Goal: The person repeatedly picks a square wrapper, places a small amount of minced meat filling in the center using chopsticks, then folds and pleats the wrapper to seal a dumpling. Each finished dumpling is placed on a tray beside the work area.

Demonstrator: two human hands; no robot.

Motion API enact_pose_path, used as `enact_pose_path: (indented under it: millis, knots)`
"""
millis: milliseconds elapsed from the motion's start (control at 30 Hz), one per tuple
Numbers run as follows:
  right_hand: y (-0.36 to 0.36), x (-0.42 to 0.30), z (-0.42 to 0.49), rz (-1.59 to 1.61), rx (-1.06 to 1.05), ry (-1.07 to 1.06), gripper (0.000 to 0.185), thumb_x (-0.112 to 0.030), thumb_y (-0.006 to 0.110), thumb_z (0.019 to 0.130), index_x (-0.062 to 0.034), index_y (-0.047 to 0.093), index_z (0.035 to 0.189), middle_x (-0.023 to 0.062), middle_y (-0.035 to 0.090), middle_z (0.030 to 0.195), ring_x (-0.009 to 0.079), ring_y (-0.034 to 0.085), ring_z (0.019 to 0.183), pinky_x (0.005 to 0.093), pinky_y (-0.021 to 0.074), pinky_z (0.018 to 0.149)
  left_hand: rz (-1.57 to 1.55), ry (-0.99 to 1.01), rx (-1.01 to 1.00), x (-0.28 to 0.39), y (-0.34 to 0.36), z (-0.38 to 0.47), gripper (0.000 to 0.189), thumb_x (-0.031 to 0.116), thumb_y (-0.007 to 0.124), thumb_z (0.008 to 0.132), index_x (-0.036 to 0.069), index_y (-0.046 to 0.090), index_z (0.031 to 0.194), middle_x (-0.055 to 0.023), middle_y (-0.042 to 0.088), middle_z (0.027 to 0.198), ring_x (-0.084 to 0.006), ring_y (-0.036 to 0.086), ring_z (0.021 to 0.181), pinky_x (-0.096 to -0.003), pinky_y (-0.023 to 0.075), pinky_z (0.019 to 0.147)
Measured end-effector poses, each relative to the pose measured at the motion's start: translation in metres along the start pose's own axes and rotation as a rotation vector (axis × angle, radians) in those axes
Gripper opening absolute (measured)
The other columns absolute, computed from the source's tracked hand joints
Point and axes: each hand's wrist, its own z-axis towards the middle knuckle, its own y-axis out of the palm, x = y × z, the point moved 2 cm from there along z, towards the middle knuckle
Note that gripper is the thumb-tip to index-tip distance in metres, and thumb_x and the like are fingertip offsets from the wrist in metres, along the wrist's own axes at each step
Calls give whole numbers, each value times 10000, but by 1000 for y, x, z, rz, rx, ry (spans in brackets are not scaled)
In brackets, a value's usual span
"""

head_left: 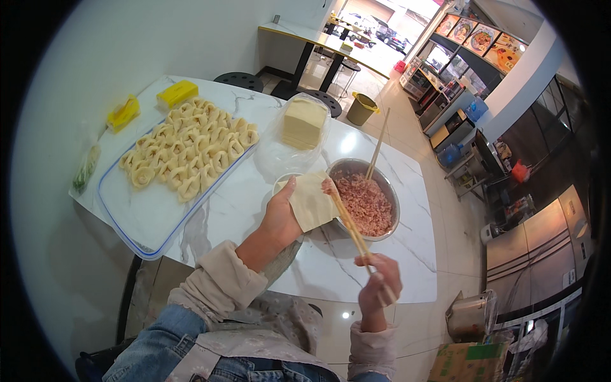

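Observation:
My left hand (278, 213) holds a square dough wrapper (312, 203), its thumb along one edge. A pair of wooden chopsticks (352, 228) is gripped in my right hand (381, 284); their tips carry a small lump of minced meat (328, 186) at the wrapper's right edge. Beside it stands a metal bowl (398, 212) of pink minced meat (365, 205), another pair of chopsticks (379, 143) leaning in it. A stack of wrappers (304, 123) lies in a clear plastic bag. To the left, rows of folded wontons (191, 148) fill the far part of a blue-rimmed plastic tray (138, 229). A white bowl's rim (281, 180) shows behind my left hand.
Two yellow packets (177, 94) and a plastic bag with green vegetables (87, 168) lie along the marble-patterned table (410, 267). Black stools (238, 81) and a bin (362, 109) stand beyond. On the right floor are a metal pot (468, 317) and a cardboard box (468, 362).

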Motion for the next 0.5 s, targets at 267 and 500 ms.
enact_pose_path:
  millis: [267,500]
  knots:
    - [15,8,-16,-3,-216,-271,198,-38,646,771,39,615,951,164,611,880,319,633,737,382,541,633,-51,-42,8,3,-4,-1,503,358,272,989,-29,350,1301,-196,432,1308,-331,434,1207,-472,334,1039]
    - [-6,1,-19,36,-255,-199,194,-126,598,842,28,612,959,163,610,884,311,636,738,372,539,630,-95,10,17,5,-11,4,472,328,283,990,-24,351,1297,-198,433,1304,-342,437,1201,-491,344,1027]
